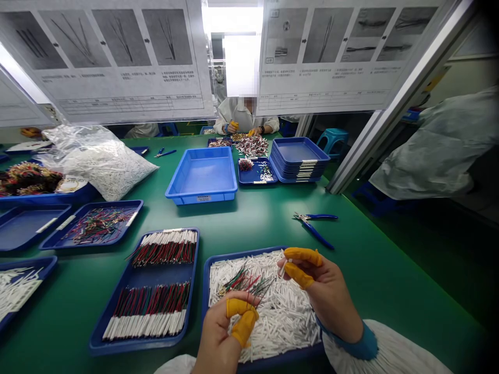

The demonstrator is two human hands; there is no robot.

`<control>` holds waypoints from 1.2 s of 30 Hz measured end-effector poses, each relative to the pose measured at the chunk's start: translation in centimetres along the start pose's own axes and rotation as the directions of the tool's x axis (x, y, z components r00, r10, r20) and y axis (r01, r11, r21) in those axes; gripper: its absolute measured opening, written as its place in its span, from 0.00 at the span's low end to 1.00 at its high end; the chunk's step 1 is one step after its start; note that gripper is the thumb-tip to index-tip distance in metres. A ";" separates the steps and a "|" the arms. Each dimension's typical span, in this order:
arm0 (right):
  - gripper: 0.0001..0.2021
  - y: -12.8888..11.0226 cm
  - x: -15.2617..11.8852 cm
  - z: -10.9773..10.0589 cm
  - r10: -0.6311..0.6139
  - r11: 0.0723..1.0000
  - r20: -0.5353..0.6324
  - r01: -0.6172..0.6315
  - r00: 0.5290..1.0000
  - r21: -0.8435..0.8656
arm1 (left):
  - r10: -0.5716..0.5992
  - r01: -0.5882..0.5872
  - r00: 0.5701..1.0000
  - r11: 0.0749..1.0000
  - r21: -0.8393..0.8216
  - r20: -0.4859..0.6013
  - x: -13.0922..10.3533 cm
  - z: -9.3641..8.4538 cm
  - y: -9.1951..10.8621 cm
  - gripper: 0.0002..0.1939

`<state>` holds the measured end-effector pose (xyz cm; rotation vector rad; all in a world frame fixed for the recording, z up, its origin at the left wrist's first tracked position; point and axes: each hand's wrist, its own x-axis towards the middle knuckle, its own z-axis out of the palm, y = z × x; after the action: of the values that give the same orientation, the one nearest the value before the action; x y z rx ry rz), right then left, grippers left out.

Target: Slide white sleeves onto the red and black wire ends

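Yellow finger covers are on both hands. My left hand [230,327] pinches thin dark and red wires [262,295] between thumb and forefinger, above the near edge of a blue tray full of white tubes [280,322]. To its right, my right hand [323,285] holds a small white tube [283,269] between thumb and fingertips, over the tray's right part. The two hands are apart. A loose bunch of red, green and black wires [244,280] lies on the white tubes. Left of that tray, another blue tray [146,279] holds two rows of wires with white tubes on them.
Blue-handled cutters [317,228] lie right of the trays. A deep blue bin [201,174] and stacked trays [298,156] stand farther back. At left are a bag of white tubes [105,161] and a wire tray [97,223]. A person [244,117] sits opposite; instruction sheets [117,57] hang overhead.
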<state>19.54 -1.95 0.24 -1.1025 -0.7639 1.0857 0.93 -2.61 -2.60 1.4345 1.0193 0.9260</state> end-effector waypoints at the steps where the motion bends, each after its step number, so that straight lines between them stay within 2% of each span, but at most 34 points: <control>1: 0.08 0.0 0.0 0.0 -0.006 1.000 0.005 0.006 1.000 0.000 | 0.003 -0.003 1.000 1.000 0.003 0.003 0.0 0.0 0.0 0.05; 12: 0.09 0.3 -0.4 0.2 -0.036 0.998 0.047 0.038 0.998 -0.053 | -0.016 0.016 1.000 1.000 0.015 0.023 0.0 0.1 0.2 0.04; 16: 0.09 1.6 -0.6 0.1 -0.030 0.994 0.154 0.046 0.988 -0.101 | -0.011 0.011 1.000 1.000 -0.013 0.022 0.1 0.1 0.1 0.04; 19: 0.13 1.5 -0.5 0.0 0.026 0.992 0.225 0.003 0.974 -0.127 | -0.015 0.015 1.000 0.999 -0.039 0.005 0.1 0.1 -0.2 0.04; 21: 0.12 0.9 -0.2 -0.1 0.037 0.991 0.187 -0.012 0.982 -0.132 | -0.025 0.026 1.000 0.999 -0.042 0.007 0.0 0.0 -0.3 0.04; 26: 0.09 -0.5 0.2 -0.2 -0.057 0.994 0.041 0.061 0.997 -0.088 | -0.023 0.023 0.999 1.000 0.000 0.042 -0.1 0.1 0.1 0.04; 36: 0.11 0.0 -0.2 -0.3 -0.178 0.976 0.056 0.184 0.982 -0.115 | -0.004 -0.003 0.997 0.997 0.083 0.083 -0.1 0.3 0.1 0.04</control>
<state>19.74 -2.26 0.10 -1.0887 -0.9575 0.9230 1.22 -2.82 -2.51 1.5294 1.0061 0.8252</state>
